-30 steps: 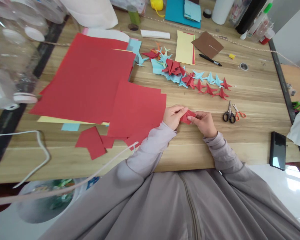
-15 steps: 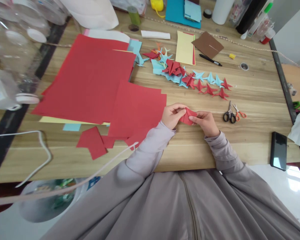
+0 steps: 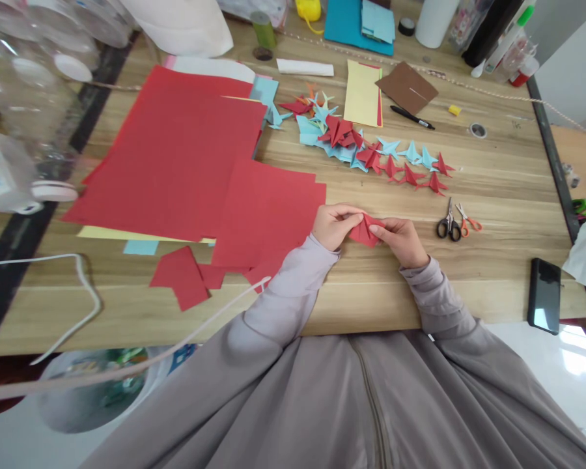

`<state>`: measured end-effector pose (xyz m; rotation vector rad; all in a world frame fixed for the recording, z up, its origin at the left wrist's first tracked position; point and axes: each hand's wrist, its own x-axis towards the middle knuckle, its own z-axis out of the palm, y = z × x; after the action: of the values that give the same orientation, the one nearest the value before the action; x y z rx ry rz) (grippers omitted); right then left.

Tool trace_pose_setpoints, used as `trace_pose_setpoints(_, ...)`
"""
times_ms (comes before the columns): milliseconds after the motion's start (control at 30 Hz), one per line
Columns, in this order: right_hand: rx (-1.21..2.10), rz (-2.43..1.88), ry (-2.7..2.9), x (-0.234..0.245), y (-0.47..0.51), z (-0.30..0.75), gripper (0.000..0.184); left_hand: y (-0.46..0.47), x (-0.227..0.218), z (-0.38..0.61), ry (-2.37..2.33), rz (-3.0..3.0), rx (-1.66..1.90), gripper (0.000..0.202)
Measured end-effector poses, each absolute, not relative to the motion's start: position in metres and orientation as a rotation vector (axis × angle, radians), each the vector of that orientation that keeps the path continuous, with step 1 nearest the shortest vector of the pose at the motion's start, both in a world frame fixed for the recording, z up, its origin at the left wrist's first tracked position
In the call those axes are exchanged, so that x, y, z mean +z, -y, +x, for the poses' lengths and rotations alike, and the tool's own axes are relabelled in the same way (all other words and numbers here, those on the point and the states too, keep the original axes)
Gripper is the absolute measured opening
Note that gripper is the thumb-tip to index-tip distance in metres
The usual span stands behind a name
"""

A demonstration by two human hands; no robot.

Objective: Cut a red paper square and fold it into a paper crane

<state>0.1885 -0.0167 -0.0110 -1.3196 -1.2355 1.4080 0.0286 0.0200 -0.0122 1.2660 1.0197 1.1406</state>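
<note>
A small folded piece of red paper (image 3: 364,233) is held up between both hands above the wooden table (image 3: 371,293). My left hand (image 3: 333,226) pinches its left side with thumb and fingers. On its right side, the thumb of my right hand (image 3: 401,240) presses near a crease, fingers behind. Large red paper sheets (image 3: 185,150) are stacked to the left, and a smaller red sheet (image 3: 271,208) reaches close to my left wrist. Beyond the hands lies a row of red and light-blue folded paper cranes (image 3: 410,174).
Black-handled scissors (image 3: 449,225) and orange-handled scissors (image 3: 467,221) lie right of my hands. A phone (image 3: 544,296) sits at the right front edge. Red offcuts (image 3: 183,277) and a white cable (image 3: 85,293) are at left. Yellow paper (image 3: 361,94) and a black pen (image 3: 411,117) lie farther back.
My left hand has shifted very slightly left, and the folded red paper looks a little more spread between the fingers. The things on the table stay in place.
</note>
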Motion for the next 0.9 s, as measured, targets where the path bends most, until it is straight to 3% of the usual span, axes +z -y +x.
trace_pose_setpoints(900,1.392,-1.338,1.199,-0.0144,0.0169,0.1875,0.029,-0.0156,-0.0158,0.0371,-1.046,1.210,1.097,0.025)
